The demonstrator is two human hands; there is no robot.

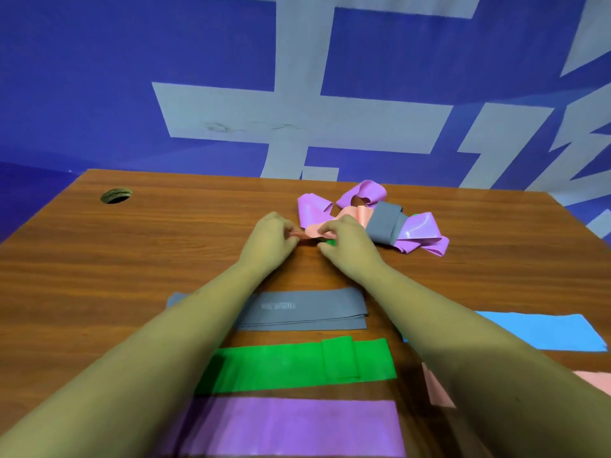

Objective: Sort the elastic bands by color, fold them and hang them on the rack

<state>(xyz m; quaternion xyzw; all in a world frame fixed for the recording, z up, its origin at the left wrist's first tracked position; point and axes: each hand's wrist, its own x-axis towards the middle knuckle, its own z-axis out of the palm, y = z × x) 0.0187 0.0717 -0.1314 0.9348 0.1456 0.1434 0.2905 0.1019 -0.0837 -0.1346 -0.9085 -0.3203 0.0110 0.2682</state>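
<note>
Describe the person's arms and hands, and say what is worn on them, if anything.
The left forearm and right forearm are bare as far as the view shows, with no sleeves. The left hand and right hand wear no gloves. No watch, bracelet or ring shows on the wrists or on the fingers in view, and there are no markings.

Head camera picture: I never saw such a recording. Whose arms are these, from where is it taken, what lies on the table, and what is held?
There is no machine: a person wears one camera on the head, looking down at their own arms. The left hand and right hand pinch a pink band at the edge of a tangled pile of purple and grey loops. Nearer on the table lie flat a grey band, green band, purple band, blue band, pink strip. No rack shows.
</note>
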